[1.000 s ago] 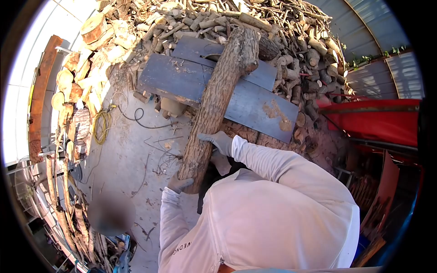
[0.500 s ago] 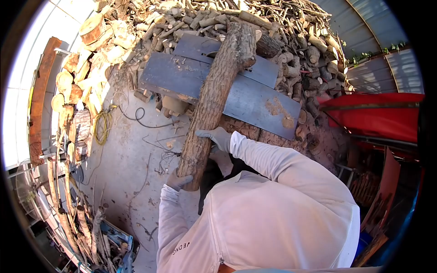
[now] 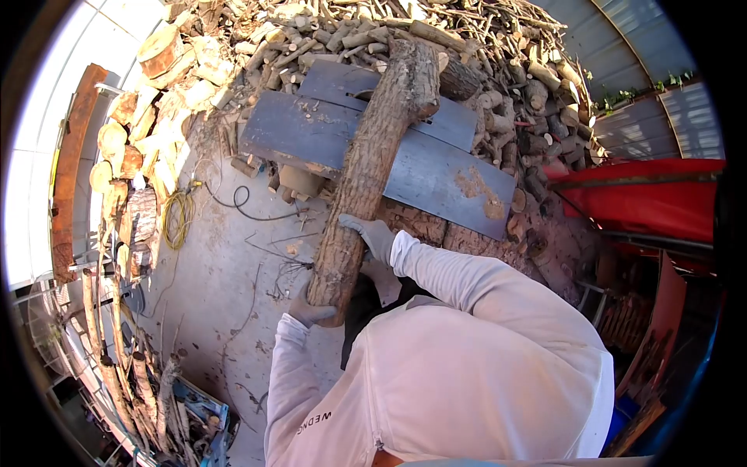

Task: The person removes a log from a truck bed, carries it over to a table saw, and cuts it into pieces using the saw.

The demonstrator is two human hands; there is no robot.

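A long, thick log (image 3: 373, 148) with rough bark slants from the front of my body up across a dark metal table (image 3: 443, 187). Its far part lies over the metal top, and its near end sticks out past the table's edge. My left hand (image 3: 309, 305), gloved in grey, grips the near end from the left side. Higher up, on the right side, my right hand (image 3: 372, 236), also gloved, wraps round the log. The undersides of both hands are hidden. A slot shows in the metal top beside the log.
Cut firewood (image 3: 342, 35) is heaped behind the table. Split logs (image 3: 117, 156) are stacked at the left, near a yellow cord (image 3: 178, 218) on the floor. Long sticks (image 3: 144, 389) stand in a rack at lower left. A red object (image 3: 646, 198) is at the right.
Compared with a second ago, the log's far end has shifted slightly left and up. Both hands have kept hold. The blurred dark shape at lower left is gone.
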